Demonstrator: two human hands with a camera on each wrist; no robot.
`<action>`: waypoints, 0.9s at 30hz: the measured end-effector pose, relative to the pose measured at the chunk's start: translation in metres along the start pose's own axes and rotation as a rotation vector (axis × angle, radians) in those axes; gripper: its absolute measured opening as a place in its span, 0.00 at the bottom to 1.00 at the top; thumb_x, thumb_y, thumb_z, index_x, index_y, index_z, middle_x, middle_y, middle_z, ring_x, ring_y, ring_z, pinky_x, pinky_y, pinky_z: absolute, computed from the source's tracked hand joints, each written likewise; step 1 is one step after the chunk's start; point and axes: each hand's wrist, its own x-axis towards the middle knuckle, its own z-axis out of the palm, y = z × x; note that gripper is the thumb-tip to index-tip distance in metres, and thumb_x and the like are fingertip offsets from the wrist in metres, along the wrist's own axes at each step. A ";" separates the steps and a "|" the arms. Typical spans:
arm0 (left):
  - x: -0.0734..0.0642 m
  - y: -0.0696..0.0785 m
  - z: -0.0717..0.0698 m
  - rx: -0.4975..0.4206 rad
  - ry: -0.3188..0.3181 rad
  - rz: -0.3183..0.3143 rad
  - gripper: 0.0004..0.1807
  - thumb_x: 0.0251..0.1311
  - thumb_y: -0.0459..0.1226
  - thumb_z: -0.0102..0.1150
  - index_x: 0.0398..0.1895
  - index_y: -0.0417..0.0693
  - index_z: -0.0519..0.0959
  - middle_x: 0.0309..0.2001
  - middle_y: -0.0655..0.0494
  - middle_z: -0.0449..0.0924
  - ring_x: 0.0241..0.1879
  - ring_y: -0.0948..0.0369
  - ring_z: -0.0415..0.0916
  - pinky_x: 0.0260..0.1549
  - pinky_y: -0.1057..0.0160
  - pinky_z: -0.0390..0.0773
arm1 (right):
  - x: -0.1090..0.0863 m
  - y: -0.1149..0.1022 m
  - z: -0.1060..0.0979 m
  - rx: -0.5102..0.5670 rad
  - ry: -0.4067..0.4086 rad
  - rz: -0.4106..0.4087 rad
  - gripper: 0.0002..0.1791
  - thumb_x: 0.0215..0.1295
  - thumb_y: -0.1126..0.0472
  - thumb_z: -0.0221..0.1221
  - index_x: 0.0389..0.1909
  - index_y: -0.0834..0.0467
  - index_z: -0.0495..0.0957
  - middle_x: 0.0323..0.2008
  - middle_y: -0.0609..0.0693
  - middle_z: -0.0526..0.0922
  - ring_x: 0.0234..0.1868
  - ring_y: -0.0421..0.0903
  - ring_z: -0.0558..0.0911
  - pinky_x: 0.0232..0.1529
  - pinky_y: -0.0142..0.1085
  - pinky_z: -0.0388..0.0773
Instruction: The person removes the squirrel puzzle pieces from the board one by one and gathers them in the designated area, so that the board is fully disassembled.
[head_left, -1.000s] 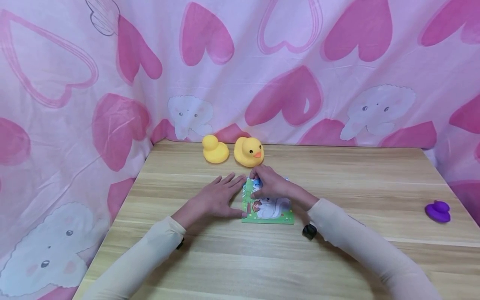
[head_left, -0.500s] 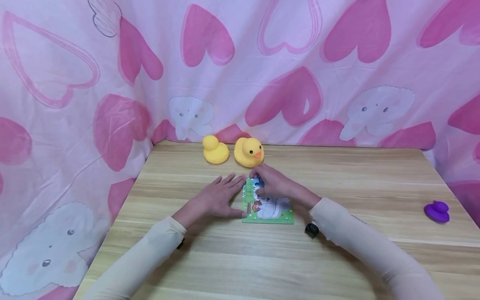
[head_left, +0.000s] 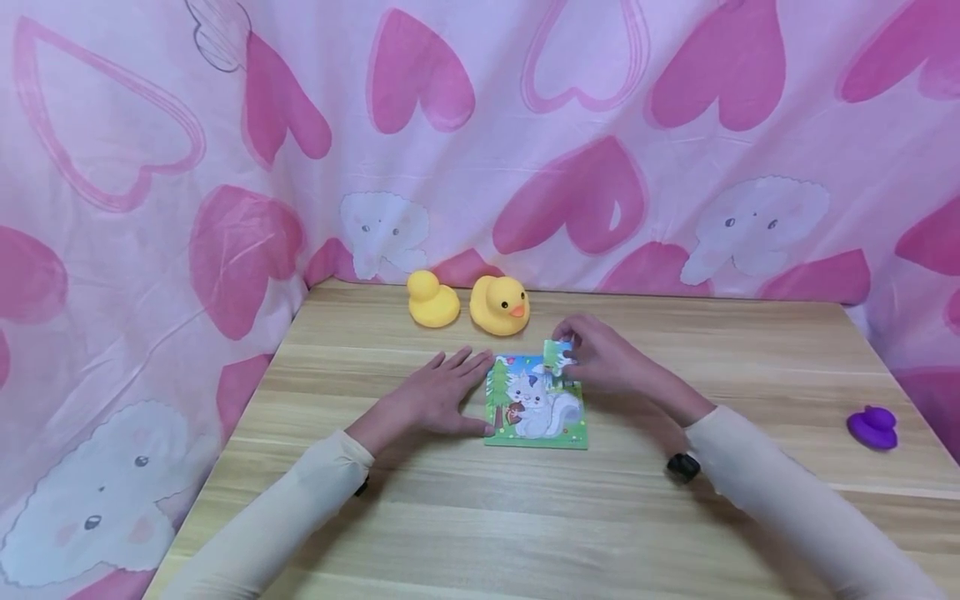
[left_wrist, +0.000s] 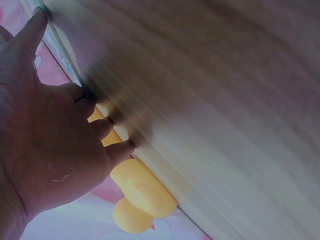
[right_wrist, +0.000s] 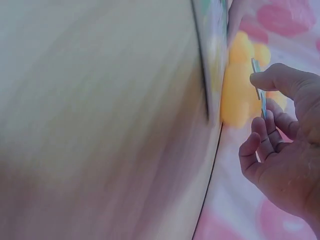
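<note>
A jigsaw puzzle (head_left: 534, 421) with a white squirrel picture lies flat on the table. My left hand (head_left: 431, 400) rests at its left edge, palm down with fingers spread; the thumb and index finger touch the side. In the left wrist view that hand (left_wrist: 55, 135) has its fingertips down on the wood. Over the puzzle's upper right corner, my right hand (head_left: 603, 358) pinches a small puzzle piece (head_left: 553, 357) printed in green, white and blue. The right wrist view shows the thin piece (right_wrist: 259, 90) edge-on between thumb and fingers, raised above the tabletop.
Two yellow rubber ducks (head_left: 432, 302) sit near the back edge, behind the puzzle; the right-hand duck (head_left: 498, 307) faces forward. A purple duck (head_left: 872, 427) stands far right. A pink heart-patterned curtain (head_left: 570, 192) hangs behind and beside the wooden table (head_left: 465, 525).
My right hand has moved right, from the puzzle's upper left to above its upper right corner, and the pinched piece now shows clear of the picture. The left hand stays where it was.
</note>
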 end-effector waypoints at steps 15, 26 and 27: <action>0.000 0.004 -0.002 -0.011 -0.043 -0.023 0.65 0.55 0.79 0.56 0.88 0.66 0.38 0.88 0.68 0.35 0.89 0.53 0.32 0.86 0.40 0.42 | -0.031 0.058 -0.027 -0.066 -0.046 0.074 0.25 0.61 0.67 0.73 0.59 0.55 0.79 0.51 0.52 0.77 0.51 0.50 0.76 0.56 0.44 0.81; 0.001 0.004 -0.006 0.003 -0.058 -0.028 0.65 0.56 0.79 0.55 0.88 0.66 0.37 0.88 0.68 0.34 0.89 0.54 0.31 0.85 0.40 0.42 | -0.019 0.042 -0.028 -0.093 -0.101 0.071 0.26 0.63 0.65 0.72 0.62 0.59 0.78 0.56 0.57 0.80 0.57 0.54 0.79 0.63 0.55 0.81; 0.002 0.004 -0.006 0.003 -0.057 -0.029 0.65 0.56 0.79 0.55 0.88 0.67 0.37 0.88 0.68 0.34 0.89 0.54 0.31 0.86 0.40 0.42 | -0.016 0.038 -0.025 -0.089 -0.102 0.068 0.26 0.63 0.64 0.72 0.62 0.60 0.78 0.57 0.57 0.80 0.58 0.54 0.80 0.64 0.55 0.81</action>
